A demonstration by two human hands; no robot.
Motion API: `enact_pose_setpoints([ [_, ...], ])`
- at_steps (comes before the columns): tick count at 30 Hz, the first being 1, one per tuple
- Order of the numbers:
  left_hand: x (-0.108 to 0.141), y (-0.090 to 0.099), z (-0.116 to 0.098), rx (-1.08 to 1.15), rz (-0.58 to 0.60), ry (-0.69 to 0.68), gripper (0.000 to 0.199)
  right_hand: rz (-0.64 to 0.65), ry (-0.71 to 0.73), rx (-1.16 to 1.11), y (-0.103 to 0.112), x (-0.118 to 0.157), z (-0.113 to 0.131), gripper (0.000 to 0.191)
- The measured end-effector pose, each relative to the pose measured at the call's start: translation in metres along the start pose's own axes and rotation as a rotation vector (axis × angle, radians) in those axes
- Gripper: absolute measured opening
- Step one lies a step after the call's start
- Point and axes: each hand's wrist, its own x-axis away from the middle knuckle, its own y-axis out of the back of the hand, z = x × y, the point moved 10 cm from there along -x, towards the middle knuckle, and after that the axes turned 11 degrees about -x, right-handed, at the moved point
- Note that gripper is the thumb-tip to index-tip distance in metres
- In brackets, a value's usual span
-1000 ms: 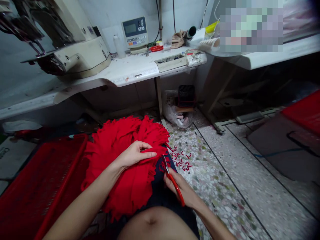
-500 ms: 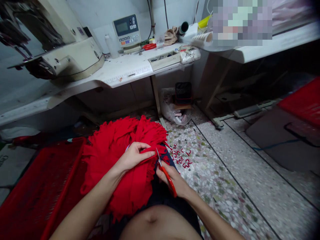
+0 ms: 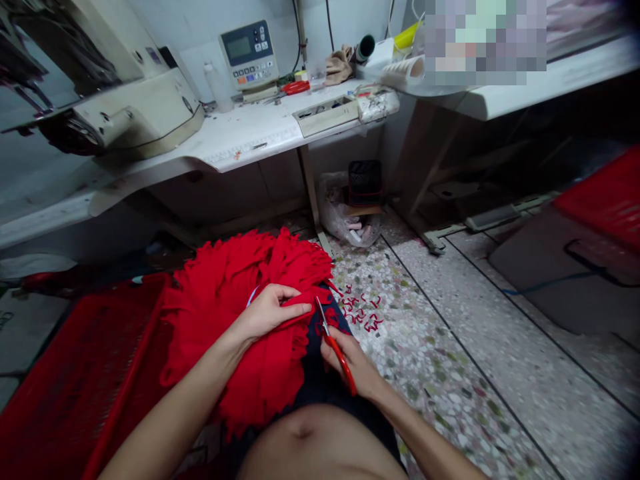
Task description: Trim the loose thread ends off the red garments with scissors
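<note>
- Left hand [image 3: 267, 313]: fingers curled, pinching a fold of fringed red cloth [image 3: 235, 333].
- Right hand [image 3: 350, 367]: closed around red-handled scissors [image 3: 337, 353], steel blades pointing up and left, tips just beside the left fingertips at the cloth's edge.
- Cloth: soft, heavy heap with ragged, cut edges, lying across the lap between the hands, over dark shorts [image 3: 320, 353].
- Right of the right hand's blades: small red scraps [image 3: 360, 313], curled and hooked, scattered on a speckled terrazzo floor [image 3: 450, 380].
- Left of the left hand: red plastic crate [image 3: 85, 380], slatted walls, touching the cloth.
- Ahead, past the cloth: white table [image 3: 250, 137] bearing a cream sewing machine [image 3: 135, 113] and a keypad control box [image 3: 247, 53].
- Beneath the table: clear plastic bag [image 3: 340, 213].
</note>
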Motion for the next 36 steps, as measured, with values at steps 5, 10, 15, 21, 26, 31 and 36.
enact_pose_setpoints([
  [5, 0.0, -0.003, -0.005, -0.083, 0.019, -0.029, 0.035, 0.063, 0.027, 0.078, -0.005, 0.002, 0.011, 0.048],
  [10, 0.001, -0.015, -0.008, -0.102, 0.111, -0.049, 0.033, 0.014, 0.038, 0.085, -0.002, -0.006, 0.007, 0.044],
  [15, 0.008, -0.008, -0.024, -0.201, 0.07, -0.106, 0.03, -0.084, 0.042, 0.02, 0.006, -0.006, -0.003, 0.05],
  [21, 0.05, 0.002, -0.028, -0.241, 0.397, -0.234, 0.021, -0.17, 0.03, -0.043, 0.024, 0.009, -0.024, 0.053],
  [26, 0.068, 0.018, 0.022, -0.121, 0.454, 0.118, 0.036, -0.292, -0.127, -0.107, 0.046, 0.01, -0.044, 0.052],
  [31, 0.032, 0.052, -0.017, -0.333, -0.109, -0.13, 0.028, -0.291, -0.133, -0.115, 0.044, 0.0, -0.037, 0.051],
  [36, 0.002, 0.034, -0.028, -0.829, -0.236, -0.206, 0.016, -0.273, -0.145, -0.103, 0.035, 0.001, -0.038, 0.052],
])
